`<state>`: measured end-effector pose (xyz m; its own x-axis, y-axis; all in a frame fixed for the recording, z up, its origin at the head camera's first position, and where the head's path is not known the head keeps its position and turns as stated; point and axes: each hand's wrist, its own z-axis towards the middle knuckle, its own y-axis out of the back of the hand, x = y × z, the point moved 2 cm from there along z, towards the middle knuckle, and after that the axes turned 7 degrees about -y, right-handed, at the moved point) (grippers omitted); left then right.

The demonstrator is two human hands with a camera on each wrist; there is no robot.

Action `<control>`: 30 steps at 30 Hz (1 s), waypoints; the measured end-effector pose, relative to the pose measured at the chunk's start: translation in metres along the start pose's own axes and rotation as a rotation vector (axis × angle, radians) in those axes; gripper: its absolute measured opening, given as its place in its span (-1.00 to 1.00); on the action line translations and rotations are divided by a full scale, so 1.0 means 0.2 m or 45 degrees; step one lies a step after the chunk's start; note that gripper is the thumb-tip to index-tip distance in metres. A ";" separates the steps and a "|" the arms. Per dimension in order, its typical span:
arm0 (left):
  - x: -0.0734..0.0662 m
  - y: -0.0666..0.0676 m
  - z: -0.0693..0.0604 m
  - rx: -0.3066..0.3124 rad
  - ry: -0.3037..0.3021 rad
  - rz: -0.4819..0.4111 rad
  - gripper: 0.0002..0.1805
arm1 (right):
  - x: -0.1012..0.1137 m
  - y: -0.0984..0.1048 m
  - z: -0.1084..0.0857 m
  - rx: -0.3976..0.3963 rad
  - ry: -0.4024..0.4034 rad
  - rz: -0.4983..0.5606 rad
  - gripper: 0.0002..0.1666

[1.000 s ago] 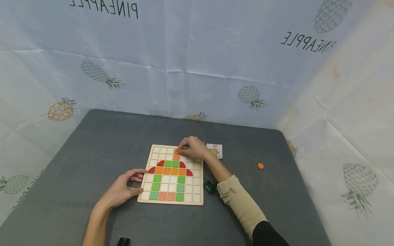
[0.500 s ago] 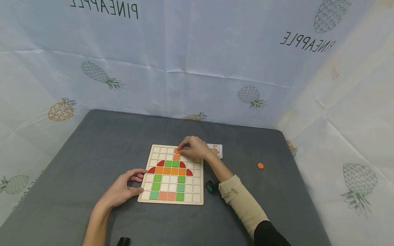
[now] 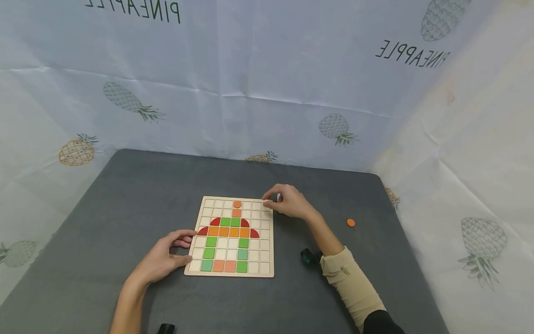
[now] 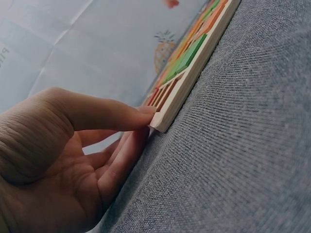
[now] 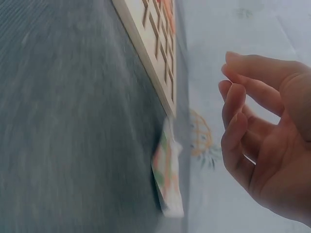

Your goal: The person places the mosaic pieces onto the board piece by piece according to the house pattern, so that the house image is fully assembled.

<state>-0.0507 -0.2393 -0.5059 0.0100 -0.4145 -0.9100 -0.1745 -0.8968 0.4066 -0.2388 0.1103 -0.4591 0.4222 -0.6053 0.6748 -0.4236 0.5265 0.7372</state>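
A wooden grid board lies on the table, filled in part with green, orange and red pieces. My left hand rests on its left edge; in the left wrist view the thumb touches the board near a corner. An orange disc sits in a top-row cell above an orange square. My right hand hovers by the board's upper right corner, fingers loosely bent with nothing between them. Below it is a small pattern card, mostly hidden by the hand in the head view.
Another orange disc lies on the grey table to the right. A dark object is near the right forearm, and a black one at the front edge. A pineapple-print curtain stands behind the table.
My right hand has let go of the orange disc, which now lies in the top-row cell, and has moved right to the board's corner. The left hand holds its place at the edge.
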 end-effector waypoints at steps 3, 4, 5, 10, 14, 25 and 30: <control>0.00 0.00 0.00 0.006 -0.006 0.002 -0.29 | -0.02 0.06 -0.06 -0.024 -0.026 0.024 -0.73; 0.00 0.00 0.00 0.006 -0.008 0.004 -0.29 | -0.03 0.08 -0.08 -0.037 -0.035 0.023 -0.73; 0.00 0.00 0.00 0.006 -0.008 0.004 -0.29 | -0.04 0.10 -0.11 -0.051 -0.041 0.024 -0.74; -0.01 0.01 -0.01 0.000 -0.004 0.002 -0.29 | -0.11 0.20 -0.22 -0.135 -0.096 -0.052 -0.72; -0.01 0.01 -0.01 0.002 -0.008 0.000 -0.29 | -0.18 0.28 -0.34 -0.156 -0.173 -0.081 -0.69; -0.01 0.00 0.00 0.002 -0.015 0.019 -0.30 | -0.45 0.45 -0.63 -0.059 -0.275 -0.070 -0.50; -0.01 0.00 -0.01 -0.003 -0.007 0.030 -0.30 | -0.55 0.48 -0.73 0.007 -0.305 -0.009 -0.45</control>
<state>-0.0494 -0.2383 -0.5044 0.0008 -0.4348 -0.9005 -0.1720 -0.8872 0.4282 -0.2095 0.3141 -0.4573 0.2231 -0.7340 0.6415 -0.4259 0.5185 0.7414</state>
